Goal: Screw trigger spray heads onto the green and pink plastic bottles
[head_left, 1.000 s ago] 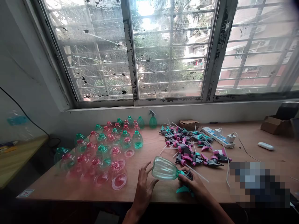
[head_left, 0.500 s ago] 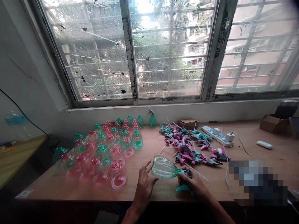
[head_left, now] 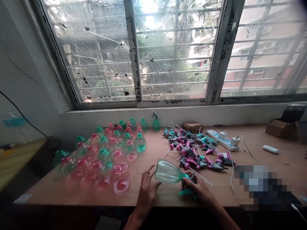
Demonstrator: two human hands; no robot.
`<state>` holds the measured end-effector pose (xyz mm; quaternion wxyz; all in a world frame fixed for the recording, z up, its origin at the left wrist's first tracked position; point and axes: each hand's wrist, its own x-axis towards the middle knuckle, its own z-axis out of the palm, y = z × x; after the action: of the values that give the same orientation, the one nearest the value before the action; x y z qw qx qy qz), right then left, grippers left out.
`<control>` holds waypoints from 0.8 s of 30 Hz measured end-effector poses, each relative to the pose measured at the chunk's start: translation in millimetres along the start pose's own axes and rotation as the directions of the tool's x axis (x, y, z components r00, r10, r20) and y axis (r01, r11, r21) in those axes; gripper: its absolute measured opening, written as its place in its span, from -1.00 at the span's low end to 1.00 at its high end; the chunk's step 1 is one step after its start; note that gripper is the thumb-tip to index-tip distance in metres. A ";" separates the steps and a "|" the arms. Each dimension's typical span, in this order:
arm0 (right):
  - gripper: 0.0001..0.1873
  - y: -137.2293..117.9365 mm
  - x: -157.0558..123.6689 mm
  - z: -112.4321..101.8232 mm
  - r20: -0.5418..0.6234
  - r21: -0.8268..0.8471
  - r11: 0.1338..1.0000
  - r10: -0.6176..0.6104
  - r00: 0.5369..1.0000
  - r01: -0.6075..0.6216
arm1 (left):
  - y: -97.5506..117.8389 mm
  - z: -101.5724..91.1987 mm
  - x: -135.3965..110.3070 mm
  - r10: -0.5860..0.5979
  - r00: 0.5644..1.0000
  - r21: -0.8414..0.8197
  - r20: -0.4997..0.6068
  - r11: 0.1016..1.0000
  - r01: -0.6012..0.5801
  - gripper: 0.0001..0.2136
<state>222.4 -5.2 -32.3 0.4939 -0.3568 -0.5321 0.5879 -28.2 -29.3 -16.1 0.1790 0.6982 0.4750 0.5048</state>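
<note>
A clear green spray bottle (head_left: pixel 168 171) lies sideways in the air above the front of the table, its base pointing left. My right hand (head_left: pixel 195 187) is closed around its grey and teal trigger head (head_left: pixel 185 176), at the bottle's neck. The teal trigger (head_left: pixel 186 192) hangs below the fingers. At the bottle's base is my left hand (head_left: pixel 146 188), fingers spread and thumb stretched out under the base. Whether its fingertips touch the plastic I cannot tell.
Several pink and green bottles (head_left: pixel 117 155) without heads stand at the left. Behind my right hand lies a pile of trigger heads (head_left: pixel 192 150) with tubes. A fitted spray bottle (head_left: pixel 156 124) stands by the wall. At right are a power strip (head_left: pixel 222 140), cables and a cardboard box (head_left: pixel 279 126).
The hands and bottle stay almost in place. The view has shifted slightly, and the teal trigger sits a little further left.
</note>
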 end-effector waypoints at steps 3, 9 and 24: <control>-0.63 0.3 0.1 0.2 0.000 0.009 1.000 0.003 1.000 -0.003 | 1.3 -0.3 -0.9 0.028 1.000 0.006 0.009 1.000 -0.028 -0.56; -0.67 4.6 -1.8 -0.2 0.030 -0.012 1.000 -0.011 0.999 0.012 | 2.1 -1.5 -1.8 0.002 1.000 -0.042 0.020 0.999 -0.001 -0.69; -0.68 7.5 -3.7 -3.7 0.047 -0.145 0.989 -0.018 0.999 0.024 | 6.7 -0.6 -8.6 -0.043 0.999 -0.066 0.003 0.997 0.043 -0.58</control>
<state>225.4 -7.4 -40.7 0.4603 -0.3729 -0.5886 0.5502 -25.9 -39.9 -15.5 0.2134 0.6818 0.4729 0.5158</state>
